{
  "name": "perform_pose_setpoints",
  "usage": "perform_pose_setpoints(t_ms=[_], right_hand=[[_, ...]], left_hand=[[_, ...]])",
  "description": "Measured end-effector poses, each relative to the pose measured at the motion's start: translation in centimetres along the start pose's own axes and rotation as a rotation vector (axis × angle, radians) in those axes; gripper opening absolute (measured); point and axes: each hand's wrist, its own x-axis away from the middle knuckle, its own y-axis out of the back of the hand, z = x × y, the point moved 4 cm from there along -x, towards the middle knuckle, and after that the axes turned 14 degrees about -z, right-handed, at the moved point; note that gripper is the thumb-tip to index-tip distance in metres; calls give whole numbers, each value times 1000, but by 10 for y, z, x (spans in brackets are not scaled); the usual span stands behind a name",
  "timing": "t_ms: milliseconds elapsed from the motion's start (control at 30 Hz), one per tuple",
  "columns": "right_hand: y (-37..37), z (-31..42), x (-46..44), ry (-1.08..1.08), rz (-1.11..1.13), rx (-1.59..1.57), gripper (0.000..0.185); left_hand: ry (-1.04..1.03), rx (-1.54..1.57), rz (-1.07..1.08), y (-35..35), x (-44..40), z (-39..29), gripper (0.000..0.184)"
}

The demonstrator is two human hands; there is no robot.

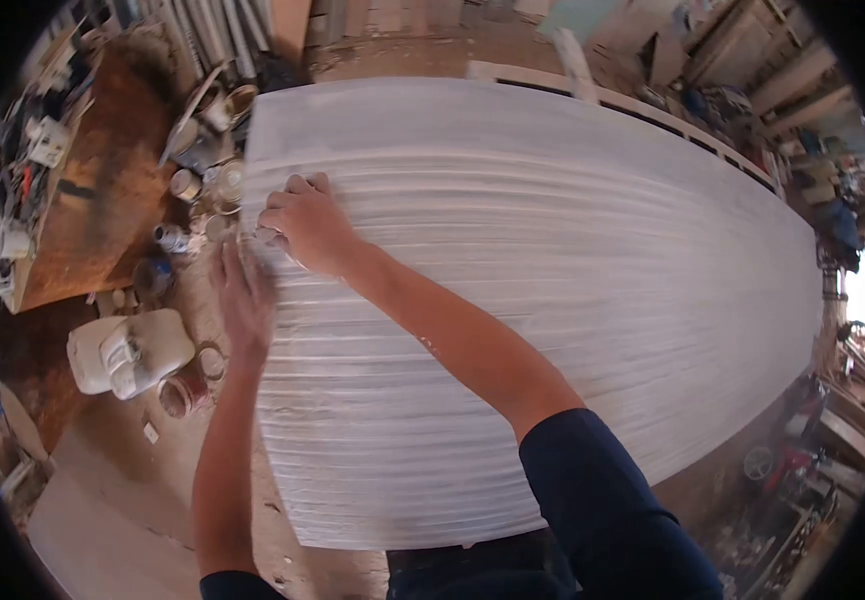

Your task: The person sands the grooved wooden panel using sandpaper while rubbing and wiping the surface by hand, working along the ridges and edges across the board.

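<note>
Here, the ridged white panel point(473, 330) is seen spread beneath both arms, its left edge touched by the loosely extended left hand point(244, 300); the right hand point(311, 228) is curled on its surface, any held item hidden; cans point(186, 184) are seen beyond that edge.

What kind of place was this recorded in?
Probably a woodworking or furniture workshop: boards are stacked around the edges, open cans and a plastic jug stand nearby, and a large whitish panel fills the middle.
</note>
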Motion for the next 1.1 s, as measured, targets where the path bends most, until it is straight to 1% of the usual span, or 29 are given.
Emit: perform_pose_setpoints(t_ms=[33, 100, 167, 200, 267, 367, 433, 500, 533, 567, 600, 633, 667, 700, 733, 767, 800, 833, 867, 933, 967, 1033, 1100], right_hand=[[21, -13, 11, -5, 2, 18, 13], [81, -45, 33, -60, 24, -6, 14], [146, -78, 61, -79, 37, -50, 17], [179, -94, 75, -101, 55, -25, 16], [239, -124, 102, -141, 67, 24, 17], [327, -170, 144, -181, 59, 119, 20], [385, -202, 171, -184, 39, 141, 18], [445, -235, 199, -149, 39, 197, 17], [475, -253, 214, -154, 27, 235, 17], [505, -271, 229, -157, 11, 273, 16], [534, -289, 244, -189, 14, 304, 17], [560, -307, 259, -223, 18, 334, 17], [585, -333, 280, -474, -110, 67, 16], [598, -340, 286, -500, -104, 63, 16], [612, -346, 292, -526, -98, 60, 17], [622, -334, 280, -323, 34, 322, 17], [618, -336, 279, -325, 39, 307, 17], [612, -335, 277, -320, 34, 253, 18], [605, -332, 275, -317, 27, 205, 19], [576, -316, 262, -307, 40, 192, 19], [557, -303, 252, -294, 52, 181, 19], [517, -273, 221, -157, 62, 198, 25], [471, -253, 204, -171, 75, 170, 23]], left_hand=[[-2, 19, 3, 4, 1, -8, 44], [-245, -75, 212, 9, 2, -40, 44], [-276, -85, 227, 3, 13, -74, 44], [-306, -92, 243, -2, 21, -97, 45], [-353, 9, 272, -16, 41, -152, 44], [-390, 123, 393, -45, 66, -270, 44], [-388, 267, 428, -64, 79, -360, 46], [-431, 400, 431, -87, 100, -444, 49], [-422, 462, 454, -101, 112, -485, 50], [-457, 509, 468, -112, 122, -527, 51], [-426, 573, 522, -124, 130, -566, 52], [-485, 555, 508, -137, 138, -600, 53], [-478, 600, 479, -146, 144, -630, 53], [-468, 643, 452, -150, 147, -651, 53], [-461, 628, 455, -152, 146, -661, 53], [-446, 638, 467, -150, 143, -668, 52], [-431, 651, 480, -151, 143, -670, 51], [-443, 634, 435, -152, 141, -662, 49], [-442, 631, 440, -151, 139, -648, 49], [-379, 597, 416, -144, 129, -606, 47], [-391, 573, 392, -137, 121, -579, 46], [-411, 507, 372, -118, 102, -521, 43], [-419, 464, 371, -102, 83, -465, 42]])
